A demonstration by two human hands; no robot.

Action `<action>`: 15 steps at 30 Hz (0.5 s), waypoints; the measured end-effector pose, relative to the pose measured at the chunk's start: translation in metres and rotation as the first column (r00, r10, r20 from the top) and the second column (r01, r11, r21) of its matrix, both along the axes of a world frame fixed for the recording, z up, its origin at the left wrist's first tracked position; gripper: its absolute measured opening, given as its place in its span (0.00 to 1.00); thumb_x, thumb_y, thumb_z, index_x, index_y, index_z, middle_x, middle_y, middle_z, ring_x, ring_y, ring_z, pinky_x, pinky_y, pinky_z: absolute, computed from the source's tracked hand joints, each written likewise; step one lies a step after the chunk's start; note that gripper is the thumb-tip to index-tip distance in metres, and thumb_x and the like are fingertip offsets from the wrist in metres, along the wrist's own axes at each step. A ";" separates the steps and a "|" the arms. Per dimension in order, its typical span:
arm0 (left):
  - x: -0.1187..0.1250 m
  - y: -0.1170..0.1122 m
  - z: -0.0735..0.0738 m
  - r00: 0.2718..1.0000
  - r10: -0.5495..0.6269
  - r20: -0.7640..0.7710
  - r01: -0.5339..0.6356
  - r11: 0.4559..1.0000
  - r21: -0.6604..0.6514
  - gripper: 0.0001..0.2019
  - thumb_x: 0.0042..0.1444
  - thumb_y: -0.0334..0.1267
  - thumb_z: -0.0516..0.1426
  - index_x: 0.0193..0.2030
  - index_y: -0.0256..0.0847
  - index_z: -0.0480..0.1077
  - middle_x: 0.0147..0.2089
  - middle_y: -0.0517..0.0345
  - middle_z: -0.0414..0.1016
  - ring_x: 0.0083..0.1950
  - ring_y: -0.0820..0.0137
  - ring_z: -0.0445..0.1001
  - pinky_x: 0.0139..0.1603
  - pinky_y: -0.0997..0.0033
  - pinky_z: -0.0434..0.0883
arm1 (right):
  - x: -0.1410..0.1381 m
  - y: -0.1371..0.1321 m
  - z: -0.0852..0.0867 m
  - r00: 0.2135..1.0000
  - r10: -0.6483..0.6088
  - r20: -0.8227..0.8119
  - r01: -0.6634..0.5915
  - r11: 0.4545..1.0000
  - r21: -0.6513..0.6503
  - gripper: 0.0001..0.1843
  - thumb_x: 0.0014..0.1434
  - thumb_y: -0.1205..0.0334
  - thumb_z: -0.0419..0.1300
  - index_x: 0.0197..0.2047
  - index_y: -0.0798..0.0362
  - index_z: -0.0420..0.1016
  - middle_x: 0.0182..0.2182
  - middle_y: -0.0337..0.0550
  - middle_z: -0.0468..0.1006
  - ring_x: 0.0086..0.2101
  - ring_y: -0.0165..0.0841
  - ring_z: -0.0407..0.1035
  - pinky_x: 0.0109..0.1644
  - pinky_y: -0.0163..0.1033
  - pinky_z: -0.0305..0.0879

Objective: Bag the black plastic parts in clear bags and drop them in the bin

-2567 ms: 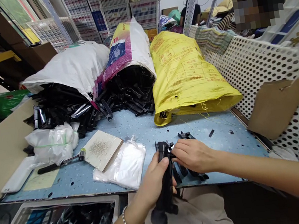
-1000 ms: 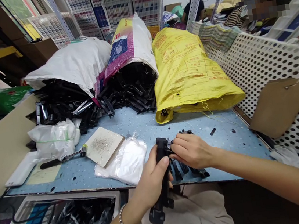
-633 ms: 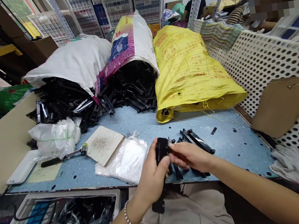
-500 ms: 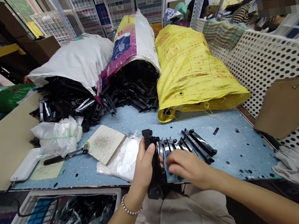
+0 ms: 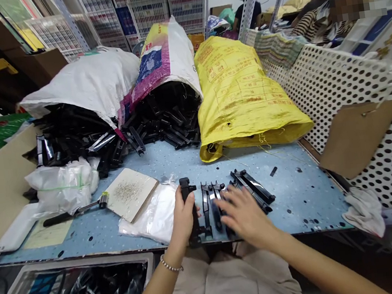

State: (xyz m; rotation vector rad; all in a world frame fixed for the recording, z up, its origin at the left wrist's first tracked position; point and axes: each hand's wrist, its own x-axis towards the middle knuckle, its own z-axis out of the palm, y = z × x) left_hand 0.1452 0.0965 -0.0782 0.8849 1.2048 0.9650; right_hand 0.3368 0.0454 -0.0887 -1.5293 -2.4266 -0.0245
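My left hand is wrapped round a long black plastic part, held upright at the table's front edge. My right hand, fingers spread, lies over a row of glossy black plastic strips on the blue tabletop. Some of those strips are hidden under its fingers. More black strips lie slanted just beyond the right hand. A stack of clear plastic bags sits left of my left hand, partly under a square white board covered with small specks.
Two white sacks spill black parts at the back, beside a yellow sack. A hammer-like tool and a bundled plastic packet lie left. A perforated white basket wall borders the right; a crate stands below left.
My right hand has opened from curled fingers and spread over the black strips. My left hand still holds the black part, now slightly lower. The whole view has shifted a little.
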 end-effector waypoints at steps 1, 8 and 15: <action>0.002 0.003 -0.007 1.000 -0.007 -0.018 0.006 1.000 -0.028 0.28 0.54 0.49 0.57 0.59 0.43 0.55 0.30 0.64 0.65 0.25 0.73 0.69 0.25 0.75 0.69 | 0.014 0.003 -0.005 0.989 -0.146 0.029 0.146 0.989 0.007 0.25 0.62 0.50 0.52 0.59 0.51 0.62 0.55 0.58 0.68 0.55 0.54 0.60 0.52 0.63 0.57; 0.029 0.003 -0.032 0.950 0.143 0.276 -0.119 0.988 -0.101 0.23 0.54 0.53 0.56 0.50 0.41 0.61 0.29 0.63 0.69 0.28 0.71 0.73 0.29 0.73 0.71 | 0.069 0.012 -0.021 0.906 -0.413 -0.095 0.405 0.910 -0.088 0.25 0.61 0.54 0.51 0.58 0.57 0.65 0.61 0.63 0.62 0.60 0.58 0.53 0.56 0.66 0.56; 0.035 -0.026 -0.007 0.910 0.235 0.341 -0.244 0.970 -0.016 0.23 0.56 0.54 0.55 0.53 0.45 0.61 0.38 0.57 0.75 0.40 0.65 0.76 0.41 0.66 0.73 | -0.018 -0.028 0.013 0.611 -0.408 -0.678 -0.123 0.798 -0.590 0.36 0.57 0.52 0.60 0.65 0.48 0.53 0.55 0.51 0.71 0.49 0.43 0.71 0.51 0.49 0.69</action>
